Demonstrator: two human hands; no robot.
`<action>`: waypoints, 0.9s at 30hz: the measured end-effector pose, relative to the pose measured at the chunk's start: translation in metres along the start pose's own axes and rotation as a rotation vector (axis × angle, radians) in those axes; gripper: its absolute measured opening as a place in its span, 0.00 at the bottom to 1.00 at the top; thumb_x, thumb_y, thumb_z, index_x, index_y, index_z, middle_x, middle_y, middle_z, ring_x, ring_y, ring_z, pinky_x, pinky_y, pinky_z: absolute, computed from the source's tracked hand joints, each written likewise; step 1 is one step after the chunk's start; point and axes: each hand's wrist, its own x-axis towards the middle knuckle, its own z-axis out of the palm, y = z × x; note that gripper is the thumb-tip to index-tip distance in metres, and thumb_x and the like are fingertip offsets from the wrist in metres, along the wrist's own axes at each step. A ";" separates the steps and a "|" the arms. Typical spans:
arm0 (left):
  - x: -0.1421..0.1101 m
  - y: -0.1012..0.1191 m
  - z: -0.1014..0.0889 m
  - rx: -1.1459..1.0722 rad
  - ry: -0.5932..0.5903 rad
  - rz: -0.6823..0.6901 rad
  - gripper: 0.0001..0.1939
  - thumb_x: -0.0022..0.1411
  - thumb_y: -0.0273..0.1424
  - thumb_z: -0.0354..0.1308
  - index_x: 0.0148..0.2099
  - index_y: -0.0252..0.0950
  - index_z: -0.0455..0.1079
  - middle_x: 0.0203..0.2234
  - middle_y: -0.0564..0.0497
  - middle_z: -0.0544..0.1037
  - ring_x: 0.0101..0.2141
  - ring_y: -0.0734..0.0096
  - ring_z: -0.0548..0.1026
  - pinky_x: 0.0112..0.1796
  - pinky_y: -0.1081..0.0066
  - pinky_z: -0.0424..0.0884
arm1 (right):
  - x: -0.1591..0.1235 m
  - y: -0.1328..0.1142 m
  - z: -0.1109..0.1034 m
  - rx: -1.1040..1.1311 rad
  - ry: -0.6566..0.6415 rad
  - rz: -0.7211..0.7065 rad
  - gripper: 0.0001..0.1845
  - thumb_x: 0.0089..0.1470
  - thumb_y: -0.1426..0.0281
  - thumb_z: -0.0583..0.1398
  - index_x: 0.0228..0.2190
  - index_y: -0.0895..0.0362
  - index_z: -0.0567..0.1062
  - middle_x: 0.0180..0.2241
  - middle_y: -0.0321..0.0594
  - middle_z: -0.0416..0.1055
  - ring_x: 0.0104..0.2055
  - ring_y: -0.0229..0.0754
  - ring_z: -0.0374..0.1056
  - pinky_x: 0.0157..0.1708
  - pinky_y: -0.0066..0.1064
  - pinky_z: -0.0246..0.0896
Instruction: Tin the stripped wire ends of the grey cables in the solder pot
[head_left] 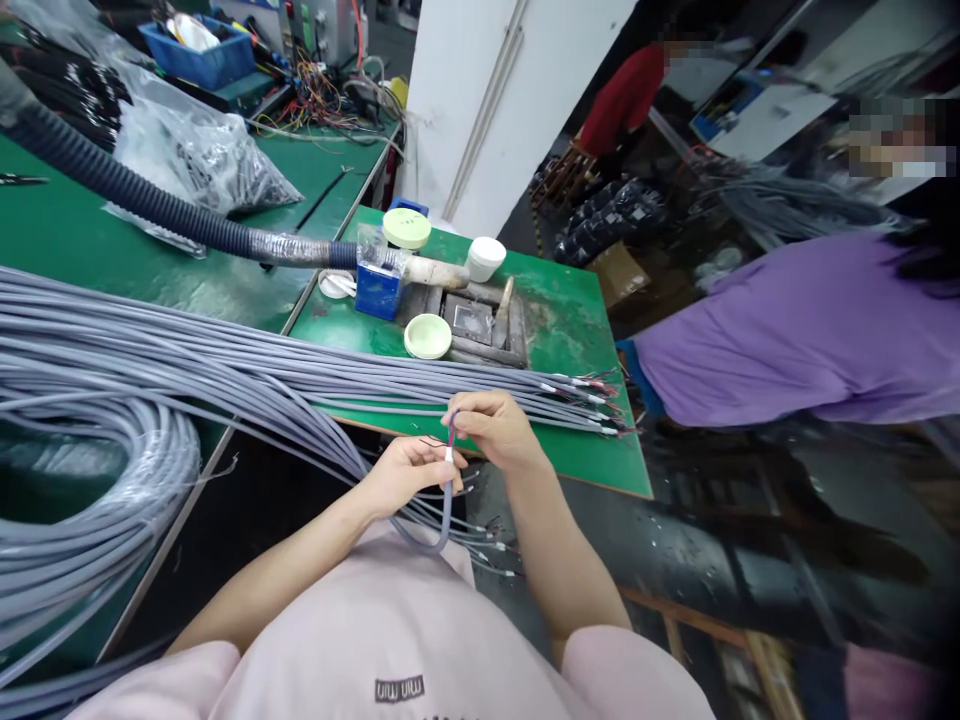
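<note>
My left hand [409, 472] is closed around the end of a grey cable [445, 515] that loops down toward my chest. Just above it, my right hand [491, 428] pinches the thin coloured wires that stick out of that cable's stripped end. Both hands hover in front of a small green table [585, 450]. A thick bundle of grey cables [225, 365] runs from the left across that table, its stripped ends [600, 400] fanned out at the right.
On the small table stand a blue box [377, 290], white and pale-green lids [427, 336] and a metal solder pot [472, 322]. A black corrugated hose [150, 205] reaches in from the left. A person in purple [787, 330] leans at right.
</note>
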 end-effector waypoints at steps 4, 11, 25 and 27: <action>-0.001 0.006 -0.004 -0.111 0.140 0.065 0.22 0.42 0.43 0.72 0.32 0.30 0.77 0.19 0.49 0.77 0.21 0.77 0.70 0.27 0.75 0.66 | -0.003 0.011 0.006 -0.041 0.165 -0.104 0.08 0.42 0.63 0.68 0.20 0.54 0.81 0.18 0.35 0.70 0.22 0.36 0.64 0.24 0.29 0.61; 0.002 0.013 -0.007 -0.296 0.168 0.025 0.19 0.41 0.39 0.74 0.32 0.30 0.77 0.19 0.51 0.76 0.21 0.77 0.72 0.27 0.77 0.67 | -0.025 0.016 0.002 -0.358 0.351 -0.346 0.05 0.50 0.70 0.64 0.30 0.51 0.82 0.24 0.35 0.74 0.26 0.38 0.68 0.27 0.31 0.64; -0.008 0.038 0.004 0.107 0.242 0.384 0.16 0.55 0.37 0.65 0.44 0.35 0.76 0.34 0.47 0.81 0.36 0.67 0.77 0.41 0.67 0.73 | -0.018 -0.002 -0.017 -1.115 0.313 -0.857 0.20 0.54 0.72 0.61 0.48 0.42 0.74 0.48 0.37 0.75 0.50 0.51 0.70 0.51 0.47 0.64; -0.024 0.048 0.008 0.357 -0.026 0.568 0.14 0.56 0.33 0.64 0.45 0.38 0.77 0.37 0.45 0.81 0.41 0.63 0.77 0.46 0.64 0.72 | -0.003 -0.018 -0.033 -1.109 0.537 -0.865 0.15 0.57 0.70 0.59 0.46 0.49 0.76 0.45 0.41 0.76 0.49 0.50 0.70 0.50 0.46 0.64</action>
